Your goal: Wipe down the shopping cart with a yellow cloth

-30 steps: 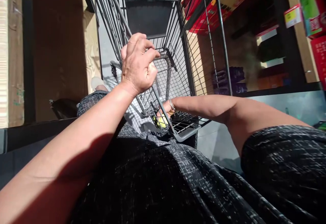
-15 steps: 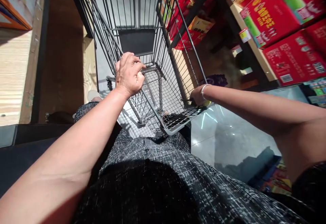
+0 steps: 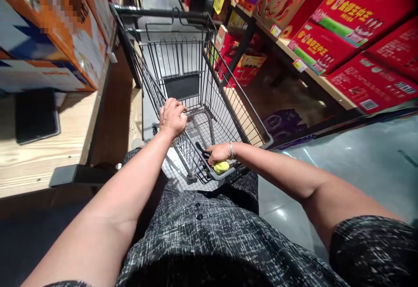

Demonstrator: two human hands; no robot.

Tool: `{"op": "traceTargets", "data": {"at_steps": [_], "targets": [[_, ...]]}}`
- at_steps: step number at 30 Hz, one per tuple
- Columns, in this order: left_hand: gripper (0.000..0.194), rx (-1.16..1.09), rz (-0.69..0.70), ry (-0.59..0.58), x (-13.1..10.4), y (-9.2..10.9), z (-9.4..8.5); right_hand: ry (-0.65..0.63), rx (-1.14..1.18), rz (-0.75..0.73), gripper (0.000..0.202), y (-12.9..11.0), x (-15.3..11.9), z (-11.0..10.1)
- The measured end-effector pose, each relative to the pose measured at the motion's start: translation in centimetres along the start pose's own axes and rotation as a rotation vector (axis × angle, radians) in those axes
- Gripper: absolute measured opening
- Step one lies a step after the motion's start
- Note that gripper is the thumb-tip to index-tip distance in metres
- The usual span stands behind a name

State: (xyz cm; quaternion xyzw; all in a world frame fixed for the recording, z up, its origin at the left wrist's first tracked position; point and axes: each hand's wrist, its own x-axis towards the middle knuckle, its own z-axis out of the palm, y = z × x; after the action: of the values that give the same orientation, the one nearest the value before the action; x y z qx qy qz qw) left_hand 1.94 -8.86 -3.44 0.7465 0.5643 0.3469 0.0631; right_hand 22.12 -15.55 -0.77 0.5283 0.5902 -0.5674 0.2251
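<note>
A dark wire shopping cart [image 3: 241, 97] stands in front of my body. My left hand [image 3: 173, 117] is closed around the cart's near left rim. Over the near right corner of the basket reaches my right hand [image 3: 219, 153], with a bangle on the wrist. Its fingers are closed on a yellow cloth [image 3: 221, 167], which hangs by the cart's rim. A dark, strap-like thing [image 3: 201, 148] lies at the fingertips; what it is cannot be made out.
On the left, a wooden shelf [image 3: 29, 160] holds a black tablet [image 3: 36, 115] and orange boxes [image 3: 65, 21]. Red boxes [image 3: 346, 10] are stacked on the right shelf, with purple packages [image 3: 282, 123] lower down. Grey floor shows at the right.
My right hand has moved left along the cart's near end, and the yellow cloth shows more. The view has tilted up, revealing the cart's far end and the tablet. My left hand keeps its hold.
</note>
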Motion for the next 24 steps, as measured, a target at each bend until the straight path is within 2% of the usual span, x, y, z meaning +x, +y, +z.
{"op": "traceTargets", "data": {"at_steps": [3,5,7,10,13,15,18,21,24], "targets": [[0.030,0.052,-0.002,-0.060,0.2,0.3,-0.7,0.034,0.028,-0.040,0.021,0.3,-1.6,-0.4],[0.032,0.092,0.000,-0.110,0.4,0.5,-1.0,0.128,-0.032,-0.108,0.019,0.4,-3.3,-0.4],[0.033,0.131,0.000,-0.136,0.5,0.8,-1.2,0.361,-0.084,-0.209,0.016,0.3,-4.9,0.4],[0.031,0.183,-0.032,-0.117,0.5,1.4,-1.1,0.772,-0.074,-0.368,0.021,-0.1,-6.0,3.3],[0.028,0.211,-0.066,-0.097,0.3,2.2,-0.9,0.982,-0.200,-0.425,0.027,-0.2,-5.5,6.5],[0.029,0.221,-0.078,-0.103,0.0,3.0,-0.8,1.051,-0.323,-0.402,0.033,0.2,-5.1,7.9],[0.034,0.242,-0.099,-0.139,-0.3,4.7,-0.4,1.086,-0.451,-0.382,0.039,1.5,-5.1,8.2],[0.044,0.260,-0.090,-0.220,-0.4,6.0,0.0,1.032,-0.500,-0.455,0.037,3.9,-5.8,7.0],[0.054,0.256,-0.039,-0.307,0.5,5.9,-0.2,0.957,-0.464,-0.544,0.036,6.9,-6.9,5.3]]}}
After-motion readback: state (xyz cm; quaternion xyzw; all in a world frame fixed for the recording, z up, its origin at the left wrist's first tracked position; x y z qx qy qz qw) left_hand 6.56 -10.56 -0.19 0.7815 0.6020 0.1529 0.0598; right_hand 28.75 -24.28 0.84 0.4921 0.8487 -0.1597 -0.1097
